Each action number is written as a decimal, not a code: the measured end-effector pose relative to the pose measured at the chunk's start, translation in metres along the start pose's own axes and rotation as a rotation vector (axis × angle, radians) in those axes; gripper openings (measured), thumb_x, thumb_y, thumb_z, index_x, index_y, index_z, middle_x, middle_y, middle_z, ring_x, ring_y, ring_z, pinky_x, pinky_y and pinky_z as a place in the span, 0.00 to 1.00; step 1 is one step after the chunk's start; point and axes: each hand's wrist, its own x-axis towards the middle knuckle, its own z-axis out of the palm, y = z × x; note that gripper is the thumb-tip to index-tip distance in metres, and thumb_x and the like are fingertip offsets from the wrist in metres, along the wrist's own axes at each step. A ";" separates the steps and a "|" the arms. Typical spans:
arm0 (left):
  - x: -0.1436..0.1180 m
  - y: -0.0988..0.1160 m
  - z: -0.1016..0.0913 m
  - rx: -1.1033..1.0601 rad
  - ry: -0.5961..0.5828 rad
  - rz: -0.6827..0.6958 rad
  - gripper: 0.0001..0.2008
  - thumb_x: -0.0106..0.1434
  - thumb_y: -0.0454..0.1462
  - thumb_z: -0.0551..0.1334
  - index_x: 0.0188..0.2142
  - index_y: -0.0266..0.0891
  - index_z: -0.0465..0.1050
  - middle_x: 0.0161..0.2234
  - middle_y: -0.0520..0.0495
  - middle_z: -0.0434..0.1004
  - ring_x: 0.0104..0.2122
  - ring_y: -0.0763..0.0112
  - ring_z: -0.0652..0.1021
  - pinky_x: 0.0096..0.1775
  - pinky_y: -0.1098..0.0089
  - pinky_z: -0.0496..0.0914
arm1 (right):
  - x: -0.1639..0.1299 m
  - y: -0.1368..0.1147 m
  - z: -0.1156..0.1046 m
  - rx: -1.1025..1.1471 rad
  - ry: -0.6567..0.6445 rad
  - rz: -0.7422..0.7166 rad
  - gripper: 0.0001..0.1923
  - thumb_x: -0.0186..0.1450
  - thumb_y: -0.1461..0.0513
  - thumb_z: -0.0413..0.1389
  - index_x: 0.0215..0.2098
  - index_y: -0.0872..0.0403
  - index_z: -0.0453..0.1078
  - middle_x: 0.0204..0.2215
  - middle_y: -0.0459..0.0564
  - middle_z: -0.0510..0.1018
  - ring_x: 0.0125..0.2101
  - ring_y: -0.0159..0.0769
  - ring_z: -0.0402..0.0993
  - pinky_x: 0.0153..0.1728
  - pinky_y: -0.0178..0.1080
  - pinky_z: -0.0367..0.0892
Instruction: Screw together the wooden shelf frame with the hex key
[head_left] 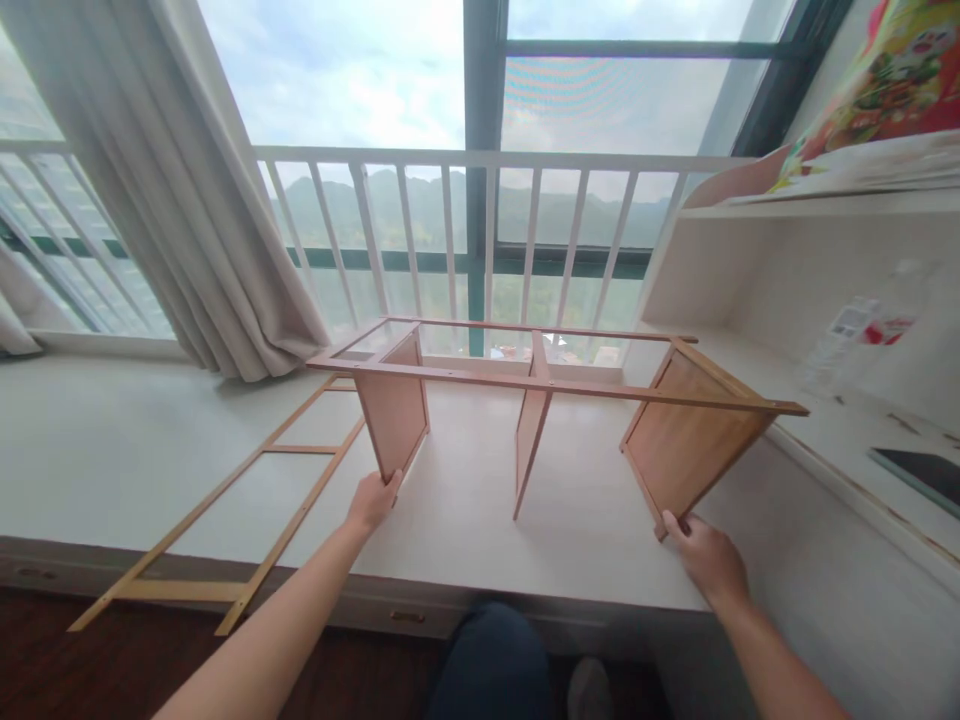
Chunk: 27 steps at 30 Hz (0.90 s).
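A partly assembled wooden shelf rack lies on its side on the white window-seat surface, its side frame uppermost. Three shelf boards stand on edge beneath that frame. My left hand is closed on the lower near corner of the left shelf board. At the right, my right hand grips the lower corner of the right shelf board. Between them, the middle shelf board is touched by neither hand. A separate ladder-like wooden side frame lies to the left, its near end jutting past the seat edge.
A grey curtain hangs at the left before a white railing and windows. On the right, a white shelf unit holds a plastic bottle, a dark flat device and a colourful bag.
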 end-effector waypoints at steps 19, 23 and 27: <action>-0.060 0.075 -0.140 -0.051 0.132 0.293 0.10 0.61 0.42 0.62 0.36 0.39 0.77 0.29 0.48 0.79 0.35 0.58 0.80 0.35 0.66 0.72 | 0.011 -0.049 -0.131 -0.187 0.045 -0.150 0.20 0.67 0.48 0.46 0.25 0.50 0.68 0.22 0.49 0.73 0.26 0.40 0.69 0.26 0.38 0.54; -0.044 0.104 -0.147 -0.012 0.042 0.284 0.14 0.68 0.46 0.66 0.38 0.36 0.76 0.33 0.49 0.78 0.31 0.68 0.78 0.35 0.66 0.74 | 0.039 -0.050 -0.138 -0.224 -0.075 -0.151 0.19 0.72 0.55 0.50 0.25 0.54 0.70 0.22 0.45 0.72 0.27 0.34 0.71 0.27 0.35 0.59; -0.022 0.135 -0.145 0.029 -0.046 0.276 0.14 0.69 0.46 0.66 0.39 0.35 0.76 0.34 0.50 0.78 0.29 0.71 0.78 0.32 0.68 0.75 | 0.069 -0.047 -0.139 -0.270 -0.202 -0.097 0.18 0.74 0.51 0.56 0.34 0.57 0.72 0.27 0.43 0.75 0.27 0.30 0.72 0.31 0.36 0.70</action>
